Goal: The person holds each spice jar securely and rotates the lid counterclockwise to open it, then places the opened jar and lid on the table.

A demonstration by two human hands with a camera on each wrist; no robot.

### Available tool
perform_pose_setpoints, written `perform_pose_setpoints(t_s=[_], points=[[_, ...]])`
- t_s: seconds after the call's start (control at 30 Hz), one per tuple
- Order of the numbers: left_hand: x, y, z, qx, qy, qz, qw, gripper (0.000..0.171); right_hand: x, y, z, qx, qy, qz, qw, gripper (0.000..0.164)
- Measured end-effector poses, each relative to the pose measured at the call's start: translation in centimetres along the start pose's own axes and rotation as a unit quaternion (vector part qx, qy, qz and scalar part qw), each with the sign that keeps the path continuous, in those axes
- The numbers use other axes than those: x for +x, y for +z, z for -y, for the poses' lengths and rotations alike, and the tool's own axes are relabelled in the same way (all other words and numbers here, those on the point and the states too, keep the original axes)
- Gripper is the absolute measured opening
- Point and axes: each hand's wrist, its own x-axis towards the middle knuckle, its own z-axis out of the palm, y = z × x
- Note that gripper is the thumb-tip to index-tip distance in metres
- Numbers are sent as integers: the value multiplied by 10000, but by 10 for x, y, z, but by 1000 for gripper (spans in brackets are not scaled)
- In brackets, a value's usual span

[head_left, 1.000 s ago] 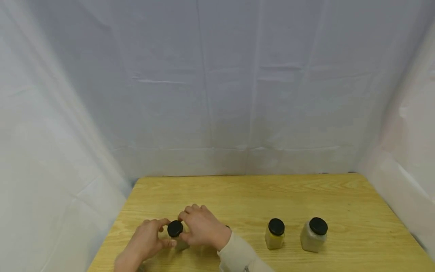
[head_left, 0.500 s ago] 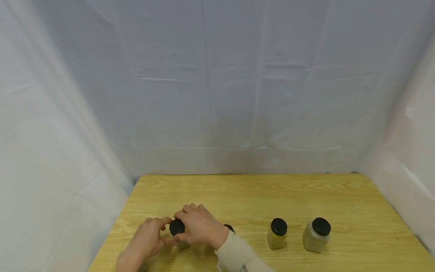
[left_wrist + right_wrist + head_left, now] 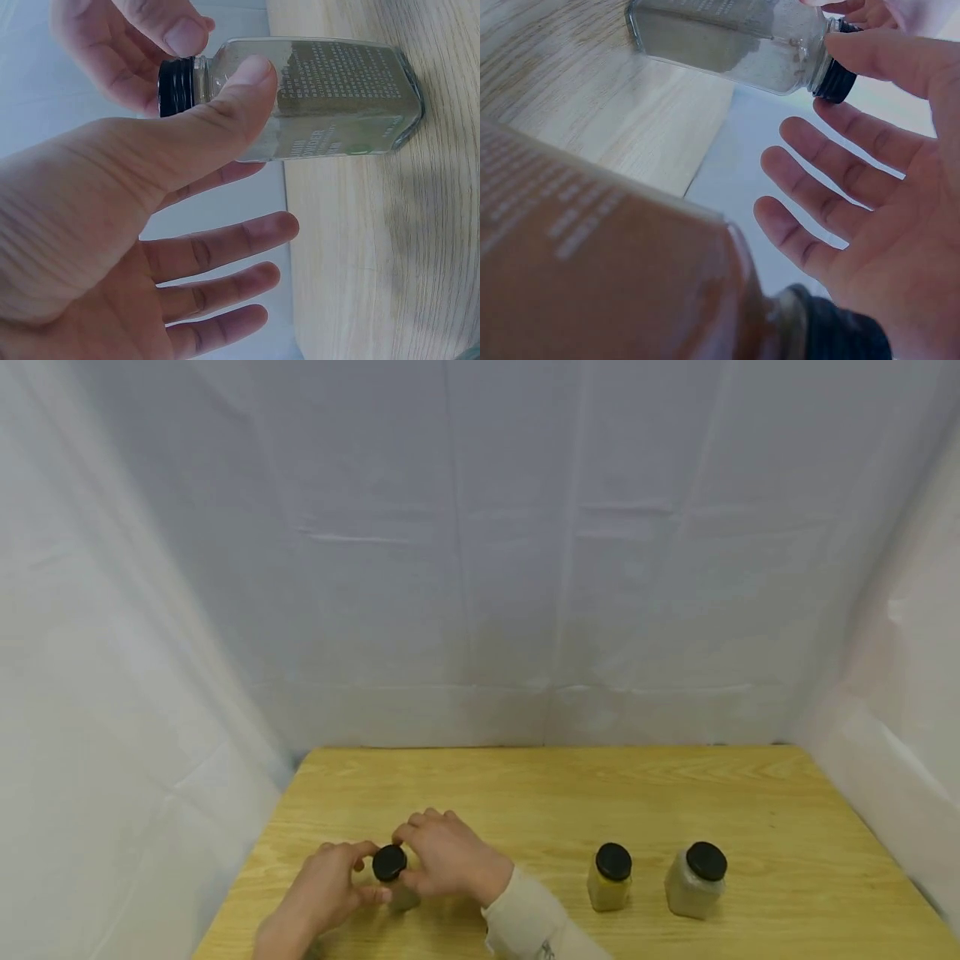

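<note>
A glass spice jar [image 3: 341,97] with a screw-on black lid [image 3: 389,862] stands upright on the table. Grey-green powder fills part of it, and fine print covers its side. My left hand [image 3: 322,887] pinches the jar's body between thumb and index finger, while its other fingers stretch out free in the left wrist view. My right hand [image 3: 452,860] has its thumb and index finger on opposite sides of the lid; its remaining fingers are spread away from the glass. Close to the right wrist camera is a second jar [image 3: 622,277] of reddish-brown powder, hidden behind the right arm in the head view.
On the right part of the wooden table [image 3: 547,793] stand a jar of yellow powder [image 3: 609,890] and a wider jar of pale contents [image 3: 692,893], both black-lidded. White sheeting [image 3: 510,610] hangs behind the table and along both sides.
The right hand's fingers closed further over the lid half a second ago, then swung back to the right. My left hand keeps its place on the jar. A dark lid by the right wrist became covered.
</note>
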Motion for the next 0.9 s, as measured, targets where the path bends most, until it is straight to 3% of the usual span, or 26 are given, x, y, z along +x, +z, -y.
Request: perform_pose_setpoints(t_s=[0.33,0.6,0.9], points=[[1,2,2,-90,97,3,9999,60,6,5,3,231,-271,52,9994,46],[2,2,2,-47,-3,-4,10000,61,6,4,3,-65,42,62,10000,54],[0,-2,3,-84,-212,157,9996,56,5,3,0,47,49,-40,10000,36]])
